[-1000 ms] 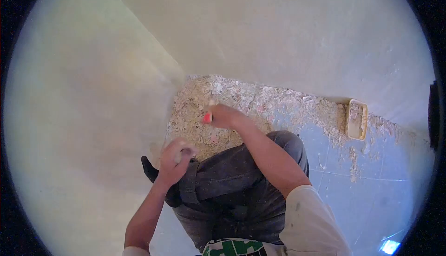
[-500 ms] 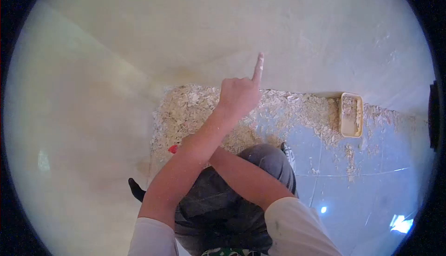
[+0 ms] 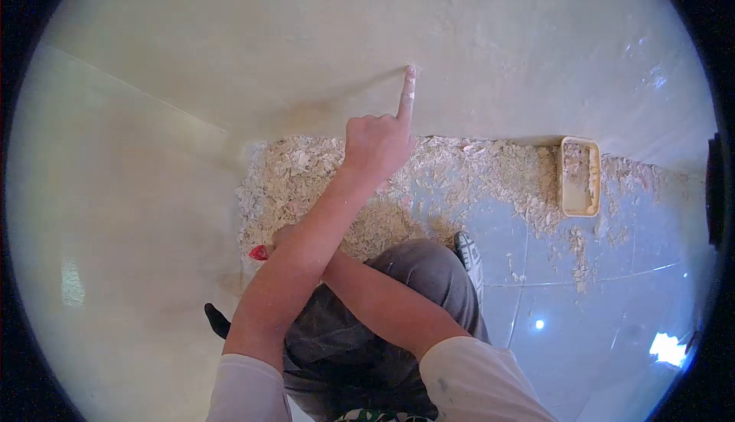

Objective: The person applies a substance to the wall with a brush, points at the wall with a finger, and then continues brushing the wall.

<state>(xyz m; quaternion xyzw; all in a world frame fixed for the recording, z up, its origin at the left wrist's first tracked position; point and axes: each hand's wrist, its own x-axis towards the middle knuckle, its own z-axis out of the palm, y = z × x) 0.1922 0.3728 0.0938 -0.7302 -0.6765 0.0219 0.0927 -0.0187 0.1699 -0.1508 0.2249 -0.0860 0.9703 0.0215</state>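
Observation:
My left hand (image 3: 375,145) reaches up to the pale wall (image 3: 475,47), its index finger stretched and the other fingers curled in. White smears mark that finger, and its tip meets its own shadow, appearing to touch the wall. No object shows in this hand. Crossed beneath my left forearm is my right hand (image 3: 286,233), mostly hidden, closed around a red object (image 3: 260,252) with only one end showing. I cannot make out its kind. Pale flakes (image 3: 298,169) lie thick on the floor below both hands.
A yellowish rectangular tub (image 3: 566,184) with residue inside stands against the wall at right. Blue-grey floor tiles (image 3: 490,246) show between scattered flakes. A side wall (image 3: 145,215) meets the back wall at left. My bent knee (image 3: 429,261) and shoe (image 3: 470,261) are close below.
My left hand has shifted up and left in view, its fingertip now against the wall. My right hand and the red object have moved left. The view has shifted slightly.

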